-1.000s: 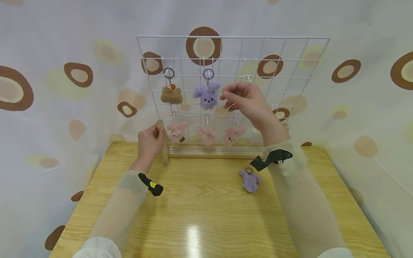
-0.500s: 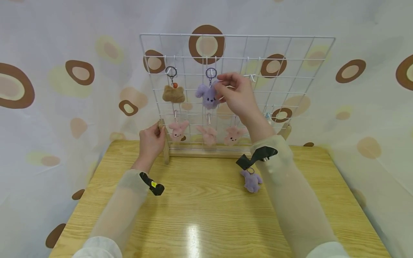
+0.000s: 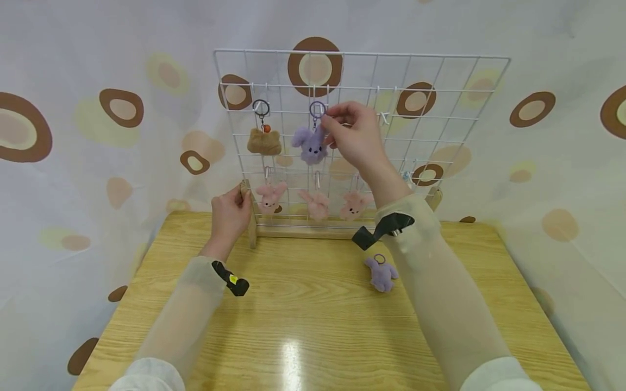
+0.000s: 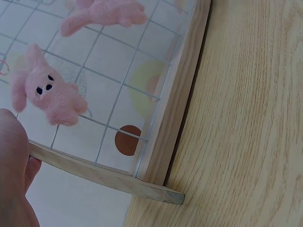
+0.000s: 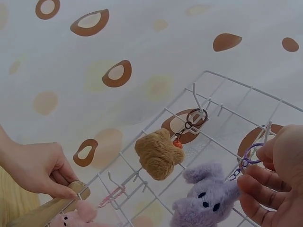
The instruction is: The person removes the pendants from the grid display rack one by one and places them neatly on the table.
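Observation:
My left hand (image 3: 229,214) grips the top of the wooden side post (image 3: 251,231) on the left of a white wire grid rack (image 3: 362,54). In the right wrist view its thumb lies along the post's rounded end. My right hand (image 3: 361,136) pinches the edge of the purple metal ring (image 5: 249,152) of a fluffy purple bunny keychain (image 3: 311,149). That ring sits at a white hook in the grid's upper middle, and the bunny hangs face outward beneath it. Left of it hangs a brown plush keychain (image 5: 158,153) with an orange bead.
Several pink bunny keychains (image 3: 270,198) hang in the lower row. Another purple plush keychain (image 3: 381,276) lies on the wooden table (image 3: 293,304) below my right forearm. A white hook (image 3: 384,118) juts out right of my right hand. A patterned curtain (image 3: 557,163) stands behind.
My right hand has moved left and slightly up from beside the purple bunny and taken hold of its ring. The bunny has swung a little left. My left hand stays on the post.

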Available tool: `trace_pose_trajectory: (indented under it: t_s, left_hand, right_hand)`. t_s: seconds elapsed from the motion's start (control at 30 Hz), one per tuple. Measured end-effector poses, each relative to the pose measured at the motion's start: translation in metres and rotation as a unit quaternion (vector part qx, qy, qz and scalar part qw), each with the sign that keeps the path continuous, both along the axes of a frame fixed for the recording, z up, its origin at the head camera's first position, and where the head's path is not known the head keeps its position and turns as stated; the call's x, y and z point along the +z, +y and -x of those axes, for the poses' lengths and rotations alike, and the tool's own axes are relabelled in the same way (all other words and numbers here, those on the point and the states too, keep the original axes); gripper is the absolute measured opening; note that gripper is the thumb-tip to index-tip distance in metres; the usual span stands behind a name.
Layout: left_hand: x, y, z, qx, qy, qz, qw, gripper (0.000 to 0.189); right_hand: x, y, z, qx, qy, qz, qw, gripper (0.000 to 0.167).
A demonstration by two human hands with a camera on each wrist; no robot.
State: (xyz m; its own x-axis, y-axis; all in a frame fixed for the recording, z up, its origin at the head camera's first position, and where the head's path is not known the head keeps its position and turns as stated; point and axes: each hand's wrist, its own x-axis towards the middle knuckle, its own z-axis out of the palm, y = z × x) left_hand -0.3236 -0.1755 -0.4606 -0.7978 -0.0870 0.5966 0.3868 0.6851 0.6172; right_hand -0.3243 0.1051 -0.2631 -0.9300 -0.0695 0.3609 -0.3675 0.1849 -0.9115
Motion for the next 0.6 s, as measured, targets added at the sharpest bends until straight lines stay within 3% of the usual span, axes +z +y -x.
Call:
trace_pose_trajectory:
  t_s: [0.3,0.6]
  left_hand:
    - [0.0021,-0.0003,-0.0023,-0.004,-0.007,-0.005,1.0,0.019]
    - [0.0023,-0.001,-0.0012,-0.011,-0.005,-0.012,0.9999,0.019]
  right_hand:
    - [0.0063,-0.0057,0.0025,0.001,0.014,-0.037,0.9992,0.015]
    - [0.0095,-0.0012,0.0032,-0.011,0.005,-0.035,0.9993,0.019]
